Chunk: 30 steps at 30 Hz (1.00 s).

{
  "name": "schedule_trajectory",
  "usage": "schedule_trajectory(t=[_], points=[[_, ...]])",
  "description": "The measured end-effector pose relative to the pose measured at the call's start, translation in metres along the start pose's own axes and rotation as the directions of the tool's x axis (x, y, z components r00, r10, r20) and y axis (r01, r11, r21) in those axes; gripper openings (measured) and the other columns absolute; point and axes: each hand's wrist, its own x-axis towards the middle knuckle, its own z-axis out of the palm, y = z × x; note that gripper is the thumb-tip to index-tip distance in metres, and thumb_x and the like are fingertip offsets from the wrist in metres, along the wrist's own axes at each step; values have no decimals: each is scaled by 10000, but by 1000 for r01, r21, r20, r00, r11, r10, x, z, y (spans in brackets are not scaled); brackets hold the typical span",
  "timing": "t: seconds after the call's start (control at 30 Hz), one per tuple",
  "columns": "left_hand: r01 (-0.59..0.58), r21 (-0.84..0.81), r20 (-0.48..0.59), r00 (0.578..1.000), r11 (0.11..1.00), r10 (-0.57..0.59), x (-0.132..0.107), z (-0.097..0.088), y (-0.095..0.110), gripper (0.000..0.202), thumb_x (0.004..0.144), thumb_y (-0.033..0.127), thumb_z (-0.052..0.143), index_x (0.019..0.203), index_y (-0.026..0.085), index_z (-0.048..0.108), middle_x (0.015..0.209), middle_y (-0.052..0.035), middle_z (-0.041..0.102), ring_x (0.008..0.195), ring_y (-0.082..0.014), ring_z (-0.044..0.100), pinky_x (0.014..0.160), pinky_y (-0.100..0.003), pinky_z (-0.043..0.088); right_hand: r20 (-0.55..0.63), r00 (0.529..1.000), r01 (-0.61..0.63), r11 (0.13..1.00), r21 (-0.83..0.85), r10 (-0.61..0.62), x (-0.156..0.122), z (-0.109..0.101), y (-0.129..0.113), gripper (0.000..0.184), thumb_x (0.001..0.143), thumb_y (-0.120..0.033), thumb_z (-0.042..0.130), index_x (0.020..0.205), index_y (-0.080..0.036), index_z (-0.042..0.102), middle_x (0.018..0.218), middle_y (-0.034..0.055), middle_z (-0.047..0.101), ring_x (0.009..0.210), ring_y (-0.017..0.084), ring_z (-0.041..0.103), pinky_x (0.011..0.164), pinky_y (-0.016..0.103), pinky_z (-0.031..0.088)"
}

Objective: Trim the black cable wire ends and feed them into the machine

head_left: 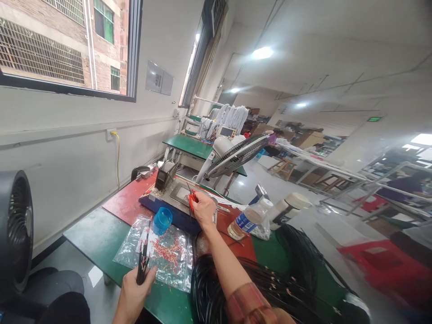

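Note:
My left hand (133,288) is closed around a bundle of black cables (143,263), whose thin stripped wire ends point upward. My right hand (204,209) grips red-handled scissors (192,199) with a dark pointed tip, above a blue-sided machine with a metal top (178,191). Between my hands lies a clear plastic bag (184,270) strewn with small red and pale scraps (167,252). A translucent blue cup (162,220) stands on the bag's far part. Long black cables (209,288) are heaped beneath my right forearm.
On the right stand a clear bottle with a blue label (245,222) and a white container (290,209). A tilted fan (236,155) rises beyond the machine; another black fan (16,234) is at far left. Red stools (378,256) stand at the right.

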Motion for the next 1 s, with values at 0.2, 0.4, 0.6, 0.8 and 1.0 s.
schedule_trajectory(t=[0.2, 0.4, 0.6, 0.8, 1.0], points=[[-2, 16, 13, 1000, 1000, 1, 0, 0, 0, 468, 721, 608, 554, 515, 201, 448, 437, 54, 364, 453, -133, 342, 463, -245, 275, -5, 1000, 1, 1000, -2, -1, -1, 1, 1, 440, 838, -448, 425, 491, -178, 452, 500, -17, 463, 490, 102, 358, 499, 240, 177], [6, 6, 2, 1000, 1000, -6, -1, 0, 7, 474, 700, 620, 565, 498, 213, 431, 432, 53, 358, 448, -139, 342, 464, -252, 277, 21, 1000, -13, 1000, -12, 14, -1, 2, 2, 409, 831, -426, 446, 507, -177, 460, 518, -18, 479, 508, 101, 366, 510, 237, 182], [-8, 2, 4, 1000, 1000, 8, -1, 0, 7, 472, 717, 605, 560, 493, 211, 429, 430, 54, 354, 443, -135, 338, 463, -251, 274, 29, 999, -22, 1000, -9, 22, 0, -2, 3, 417, 829, -436, 450, 505, -174, 462, 527, -10, 492, 515, 103, 381, 513, 238, 190], [-23, -13, -2, 1000, 1000, 23, -2, -1, 7, 467, 711, 593, 580, 490, 203, 450, 423, 50, 364, 439, -133, 351, 458, -249, 281, 78, 988, -145, 968, 205, 132, -6, -19, -11, 411, 806, -494, 508, 559, -168, 546, 561, -10, 551, 538, 105, 441, 533, 213, 277], [16, -50, -21, 1000, 999, -17, -2, 0, 9, 502, 703, 642, 553, 494, 189, 496, 410, 45, 377, 420, -135, 362, 444, -251, 288, 160, 976, -206, 867, 454, 148, -48, -23, -38, 370, 786, -460, 568, 570, -160, 589, 631, 12, 629, 572, 120, 541, 539, 203, 361]])
